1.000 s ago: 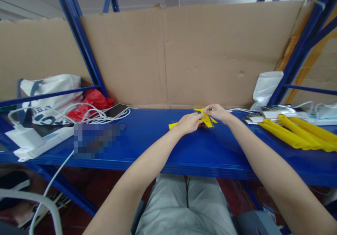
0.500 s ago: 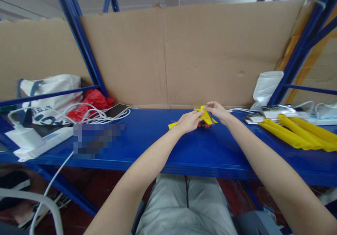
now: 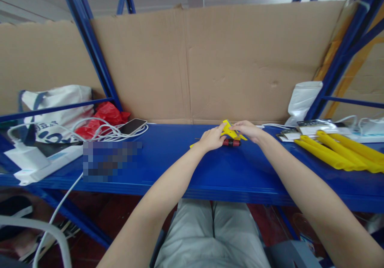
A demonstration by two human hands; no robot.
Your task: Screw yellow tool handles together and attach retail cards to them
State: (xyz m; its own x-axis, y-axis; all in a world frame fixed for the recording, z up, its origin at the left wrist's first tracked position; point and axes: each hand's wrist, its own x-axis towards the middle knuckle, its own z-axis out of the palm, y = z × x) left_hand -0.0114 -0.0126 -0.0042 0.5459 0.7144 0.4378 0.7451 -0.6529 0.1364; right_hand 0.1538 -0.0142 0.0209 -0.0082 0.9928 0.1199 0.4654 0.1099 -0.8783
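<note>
Yellow and angular, the small part (image 3: 230,133) sits between the person's two hands, toward the back edge of the blue tabletop (image 3: 168,162). The left hand (image 3: 212,138) has its thumb and fingers closed on the part's left side. The right hand (image 3: 249,129) meets it from the other side, fingers extended over its right portion; whether they pinch it or merely rest against it, one cannot tell. Just below the part, on the near side, lies a red-and-black handle (image 3: 233,143), its left end by the left thumb. A scrap of yellow (image 3: 192,146) shows beside the left wrist, mostly hidden. Well to the right, yellow tubes (image 3: 339,150) lie side by side, with flat white packets (image 3: 315,128) behind them. Far to the left, a phone (image 3: 133,126) rests by coiled white cable (image 3: 102,135).
</note>
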